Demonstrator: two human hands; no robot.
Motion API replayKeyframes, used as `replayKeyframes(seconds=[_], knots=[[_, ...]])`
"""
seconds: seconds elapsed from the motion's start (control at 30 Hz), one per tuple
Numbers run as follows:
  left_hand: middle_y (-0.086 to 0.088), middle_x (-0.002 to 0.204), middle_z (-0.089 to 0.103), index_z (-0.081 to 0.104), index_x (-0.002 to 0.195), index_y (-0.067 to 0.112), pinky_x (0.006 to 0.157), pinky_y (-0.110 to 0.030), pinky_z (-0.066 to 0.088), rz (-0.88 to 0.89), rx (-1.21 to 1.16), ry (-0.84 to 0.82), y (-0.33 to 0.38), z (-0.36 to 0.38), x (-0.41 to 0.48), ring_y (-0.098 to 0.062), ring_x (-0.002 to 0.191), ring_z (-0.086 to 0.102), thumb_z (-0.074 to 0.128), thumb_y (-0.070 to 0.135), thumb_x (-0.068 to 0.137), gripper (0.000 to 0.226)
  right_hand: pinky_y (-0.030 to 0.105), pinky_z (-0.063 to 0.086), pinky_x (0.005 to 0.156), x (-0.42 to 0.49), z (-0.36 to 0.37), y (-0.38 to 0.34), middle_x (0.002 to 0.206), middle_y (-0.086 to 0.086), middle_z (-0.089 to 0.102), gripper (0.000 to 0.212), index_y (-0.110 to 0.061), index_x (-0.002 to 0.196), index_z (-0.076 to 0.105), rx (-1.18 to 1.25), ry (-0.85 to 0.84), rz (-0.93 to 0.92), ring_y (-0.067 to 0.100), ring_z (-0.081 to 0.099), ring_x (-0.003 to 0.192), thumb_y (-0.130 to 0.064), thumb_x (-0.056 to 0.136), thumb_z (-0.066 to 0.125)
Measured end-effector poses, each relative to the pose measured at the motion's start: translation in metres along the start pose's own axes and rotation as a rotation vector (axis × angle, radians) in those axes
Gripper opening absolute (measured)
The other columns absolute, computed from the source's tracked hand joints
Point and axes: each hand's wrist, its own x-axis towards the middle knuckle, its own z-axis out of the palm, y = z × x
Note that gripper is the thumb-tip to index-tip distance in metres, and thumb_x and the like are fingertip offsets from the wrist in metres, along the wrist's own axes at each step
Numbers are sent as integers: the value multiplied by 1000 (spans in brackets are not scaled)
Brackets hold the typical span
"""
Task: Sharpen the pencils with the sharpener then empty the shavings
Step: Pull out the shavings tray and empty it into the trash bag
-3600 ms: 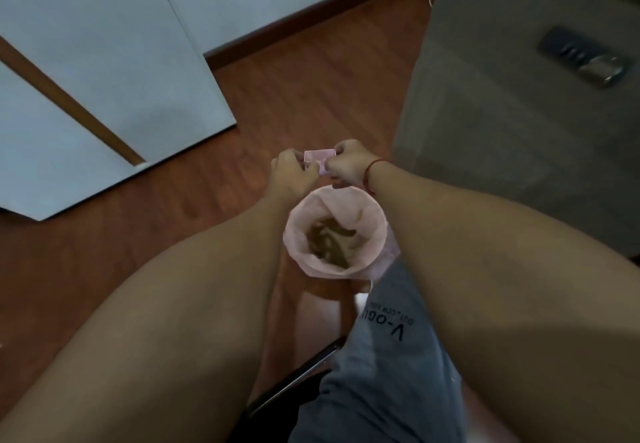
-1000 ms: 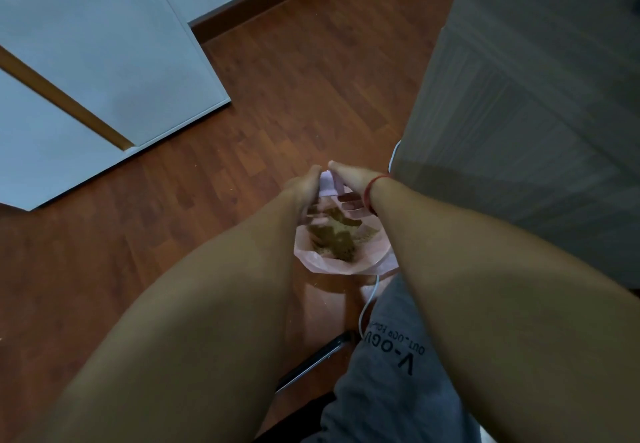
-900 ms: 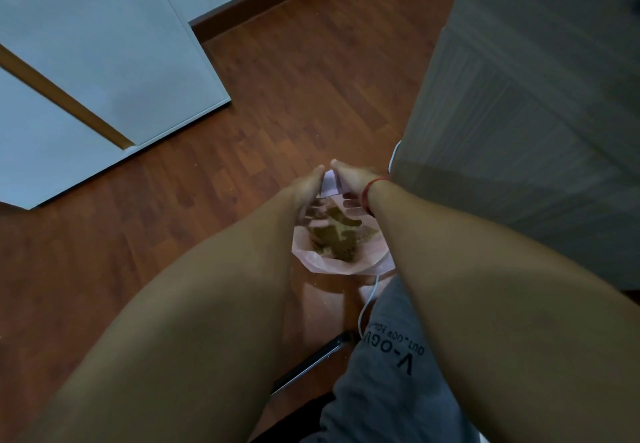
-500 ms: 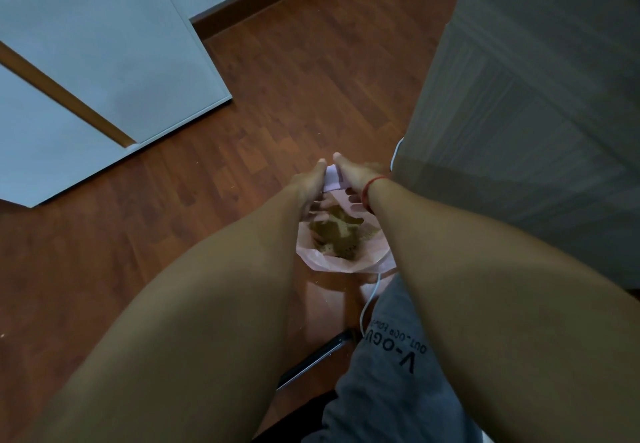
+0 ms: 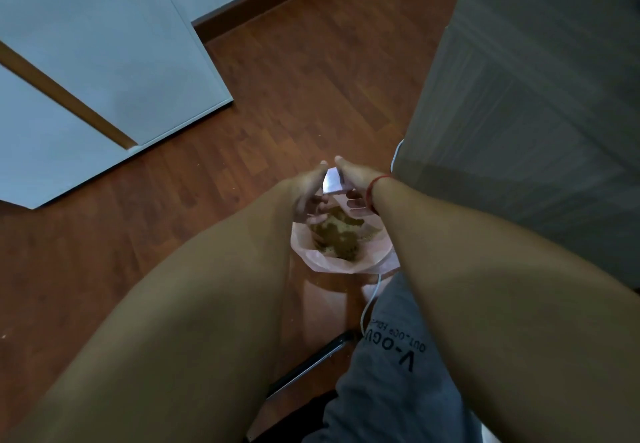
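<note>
Two hands are recorded clamped on one sharpener (image 5: 332, 183) above a pink bag (image 5: 332, 264).

The sharpener, a small pale box, is held near centre frame, at 12 o'clock of the bag's mouth and just above it. It is pinched from both sides: the left hand (image 5: 308, 193) is set at its 9 o'clock side and the right hand (image 5: 353, 183) at its 3 o'clock side, thumbs laid on top, fingers curled beneath. Each grip is closed on the box. Brown shavings (image 5: 337, 234) are heaped inside the bag, which is stood on the wooden floor (image 5: 294, 96). A red band (image 5: 375, 186) is worn on the right wrist. A grey cabinet (image 5: 536, 113) is noted at 2 o'clock, a white cable (image 5: 369, 304) at the bag's 5 o'clock.
</note>
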Motion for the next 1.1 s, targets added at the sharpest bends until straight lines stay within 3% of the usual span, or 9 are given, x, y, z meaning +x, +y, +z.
replayKeyframes(seconds=[0.17, 0.27, 0.4, 0.53, 0.63, 0.73, 0.87, 0.97, 1.1], knots=[[1, 57, 44, 57, 83, 17, 52, -19, 41, 3, -46, 30, -1, 2, -3, -10, 48, 40, 35, 64, 91, 52, 33, 53, 77, -1, 3, 0, 100, 6, 64, 59, -12, 121, 61, 12, 29, -12, 18, 56, 66, -59, 88, 50], [1, 56, 41, 58, 90, 17, 50, -17, 38, 37, -79, 95, 0, 5, -2, -11, 48, 38, 37, 61, 92, 49, 27, 50, 62, -3, 4, -1, 100, 8, 65, 53, -15, 112, 60, 16, 59, -31, 18, 55, 60, -59, 86, 53], [0, 58, 40, 56, 87, 18, 52, -19, 35, 6, -24, 49, 0, 4, -4, -11, 50, 36, 31, 63, 93, 52, 31, 51, 73, -5, -1, -2, 91, 5, 58, 41, -19, 108, 57, -15, -31, 21, 17, 52, 67, -55, 90, 47], [0, 59, 40, 58, 96, 15, 50, -20, 36, 8, -37, 62, 2, 6, -5, -11, 51, 37, 33, 63, 93, 54, 29, 53, 72, -5, -1, -3, 86, 2, 56, 33, -16, 90, 55, -42, -40, 40, 18, 53, 67, -48, 87, 48], [0, 60, 39, 57, 98, 14, 49, -20, 35, 27, -51, 76, 2, 7, -5, -11, 51, 36, 32, 62, 93, 53, 32, 54, 82, -5, 0, -3, 80, 2, 58, 38, -15, 103, 58, -25, -19, 24, 19, 54, 66, -46, 85, 48], [1, 60, 38, 56, 93, 15, 50, -18, 35, 38, -47, 103, 1, 6, -5, -11, 51, 35, 35, 60, 93, 50, 29, 51, 71, -6, 1, -2, 78, 2, 55, 30, -16, 95, 53, -34, -29, 19, 18, 52, 65, -44, 86, 48], [0, 62, 37, 54, 92, 14, 48, -20, 34, 39, -29, 107, 2, 7, -5, -11, 53, 35, 35, 60, 93, 50, 29, 51, 70, -6, 1, 0, 81, 1, 57, 36, -18, 98, 57, -20, -43, 25, 17, 54, 67, -52, 88, 47], [-1, 64, 38, 54, 100, 13, 48, -20, 34, 63, -34, 138, 2, 6, -7, -12, 54, 34, 37, 57, 93, 48, 29, 51, 69, -7, -1, -1, 76, 2, 56, 31, -15, 90, 55, -45, -28, 15, 17, 53, 60, -45, 88, 47], [-3, 69, 43, 57, 113, 10, 47, -19, 35, 123, -32, 182, 1, 5, -7, -13, 53, 37, 42, 56, 93, 53, 34, 53, 83, -7, -2, -2, 85, 4, 59, 31, -16, 101, 57, -41, -16, 3, 20, 54, 69, -42, 87, 47]])
